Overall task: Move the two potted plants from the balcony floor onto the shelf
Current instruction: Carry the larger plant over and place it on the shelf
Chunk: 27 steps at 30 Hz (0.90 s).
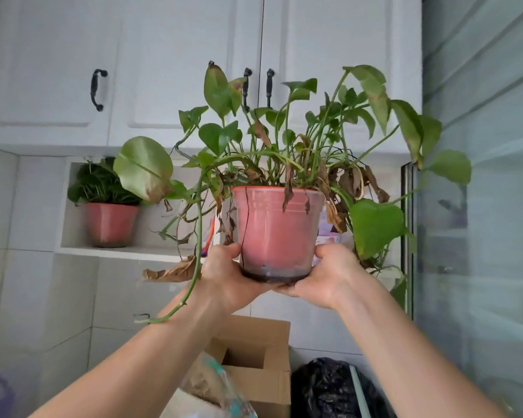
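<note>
I hold a pink plastic pot (pixel 277 230) with a trailing green plant, some leaves brown and dry, up in the air in front of the shelf niche. My left hand (pixel 224 276) cups its lower left side and my right hand (pixel 332 276) cups its lower right side, both under the base. A second pink pot (pixel 111 223) with a dark green grassy plant stands upright at the left end of the white shelf (pixel 127 251). One long stem of the held plant hangs down over my left forearm.
White cabinet doors with black handles (pixel 98 90) hang above the niche. A glass sliding door (pixel 480 206) stands at the right. Below are an open cardboard box (pixel 254 357), a black plastic bag (pixel 326 387) and a clear bag. Behind the held pot, some packages sit on the shelf.
</note>
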{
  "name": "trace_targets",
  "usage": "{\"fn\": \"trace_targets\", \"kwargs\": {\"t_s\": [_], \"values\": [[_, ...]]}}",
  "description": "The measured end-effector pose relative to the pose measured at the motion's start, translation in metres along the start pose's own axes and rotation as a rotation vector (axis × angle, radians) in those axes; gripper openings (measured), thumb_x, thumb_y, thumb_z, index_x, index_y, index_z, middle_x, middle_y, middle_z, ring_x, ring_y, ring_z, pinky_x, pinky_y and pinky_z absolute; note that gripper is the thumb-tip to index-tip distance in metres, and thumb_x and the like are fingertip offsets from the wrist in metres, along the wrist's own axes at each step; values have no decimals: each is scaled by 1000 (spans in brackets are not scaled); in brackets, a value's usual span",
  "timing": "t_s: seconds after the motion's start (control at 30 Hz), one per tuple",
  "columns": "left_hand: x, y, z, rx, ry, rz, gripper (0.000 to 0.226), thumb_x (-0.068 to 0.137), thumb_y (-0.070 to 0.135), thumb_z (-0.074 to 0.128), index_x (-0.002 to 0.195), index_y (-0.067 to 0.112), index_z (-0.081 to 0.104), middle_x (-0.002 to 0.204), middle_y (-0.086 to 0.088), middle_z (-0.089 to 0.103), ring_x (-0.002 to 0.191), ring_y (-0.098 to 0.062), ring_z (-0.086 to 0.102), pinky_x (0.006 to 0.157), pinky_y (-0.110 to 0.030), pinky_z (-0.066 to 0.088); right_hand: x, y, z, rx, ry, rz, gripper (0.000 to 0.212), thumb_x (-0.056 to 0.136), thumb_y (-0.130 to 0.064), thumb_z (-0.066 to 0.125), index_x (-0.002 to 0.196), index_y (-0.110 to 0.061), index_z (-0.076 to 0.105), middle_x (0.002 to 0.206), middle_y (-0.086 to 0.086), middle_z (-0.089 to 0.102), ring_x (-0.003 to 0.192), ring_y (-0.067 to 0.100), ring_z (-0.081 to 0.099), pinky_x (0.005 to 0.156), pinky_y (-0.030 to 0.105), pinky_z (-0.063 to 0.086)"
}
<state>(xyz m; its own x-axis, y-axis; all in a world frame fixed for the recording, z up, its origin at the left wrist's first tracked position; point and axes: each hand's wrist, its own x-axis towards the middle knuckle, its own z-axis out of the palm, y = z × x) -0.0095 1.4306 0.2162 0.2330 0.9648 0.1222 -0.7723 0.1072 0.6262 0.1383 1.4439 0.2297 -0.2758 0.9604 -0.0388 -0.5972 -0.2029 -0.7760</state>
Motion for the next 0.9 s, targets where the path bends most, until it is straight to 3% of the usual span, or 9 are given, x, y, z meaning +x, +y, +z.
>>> {"fn": "trace_targets", "kwargs": {"t_s": [0.1, 0.2, 0.27, 0.4, 0.47, 0.57, 0.67, 0.8, 0.9], "values": [[15, 10, -6, -7, -14, 6, 42, 99, 25, 31, 107, -9, 55, 112, -33, 61, 100, -51, 57, 70, -65, 52, 20, -2, 3, -68, 25, -22, 47, 91, -26, 36, 128, -10, 59, 139, 13, 59, 130, 29, 51, 100, 35, 33], [30, 17, -10, -38, -53, 17, 42, 99, 24, 29, 108, -8, 55, 110, -35, 60, 100, -55, 56, 69, -73, 51, 35, -6, 10, -256, 100, -146, 21, 90, -29, 41, 90, -18, 59, 96, 4, 70, 83, 19, 54, 65, 29, 31], [41, 22, -14, -59, -55, 16, 40, 97, 22, 29, 110, -5, 56, 111, -35, 59, 101, -55, 56, 72, -75, 49, 45, -8, 12, -370, 181, -331, 24, 95, -30, 47, 77, -20, 59, 81, -2, 65, 71, 17, 52, 58, 29, 34], [62, 31, -27, -60, -88, 21, 41, 95, 18, 30, 120, -2, 55, 121, -34, 58, 109, -55, 55, 82, -75, 46, 74, -3, 6, -566, 29, -653, 23, 96, -47, 51, 104, -32, 65, 115, -7, 72, 107, 14, 66, 98, 45, 51], [73, 35, -34, -55, -90, 42, 41, 96, 18, 31, 123, -3, 54, 123, -33, 58, 110, -53, 56, 82, -73, 48, 87, -3, 1, -673, -37, -712, 48, 81, -58, 64, 121, -33, 62, 112, -13, 74, 102, 8, 70, 93, 44, 55], [86, 38, -45, 5, -117, 101, 38, 95, 14, 34, 115, -6, 60, 113, -34, 65, 104, -50, 61, 76, -68, 53, 102, 2, 1, -809, -36, -747, 74, 61, -53, 85, 125, -30, 55, 105, -17, 75, 91, -2, 72, 78, 24, 55], [113, 42, -66, 75, -120, 145, 35, 92, 13, 50, 120, -8, 57, 120, -32, 64, 109, -44, 62, 88, -58, 53, 125, 4, 1, -815, -12, -767, 66, 62, -34, 92, 117, -28, 57, 99, -13, 77, 86, 1, 73, 68, 17, 55], [136, 47, -84, 185, -247, 212, 48, 100, 36, 43, 133, 4, 54, 131, -28, 59, 116, -50, 57, 96, -72, 41, 151, 3, 2, -763, 7, -756, 62, 60, -25, 93, 114, -18, 63, 97, -4, 79, 84, 11, 76, 65, 21, 59], [154, 59, -95, 398, -153, 256, 55, 79, 47, 68, 122, 13, 64, 117, -19, 71, 107, -42, 66, 92, -61, 51, 175, 2, 5, -740, 35, -773, 57, 58, -21, 94, 108, -18, 65, 87, -10, 79, 77, 8, 75, 59, 19, 57]]}}
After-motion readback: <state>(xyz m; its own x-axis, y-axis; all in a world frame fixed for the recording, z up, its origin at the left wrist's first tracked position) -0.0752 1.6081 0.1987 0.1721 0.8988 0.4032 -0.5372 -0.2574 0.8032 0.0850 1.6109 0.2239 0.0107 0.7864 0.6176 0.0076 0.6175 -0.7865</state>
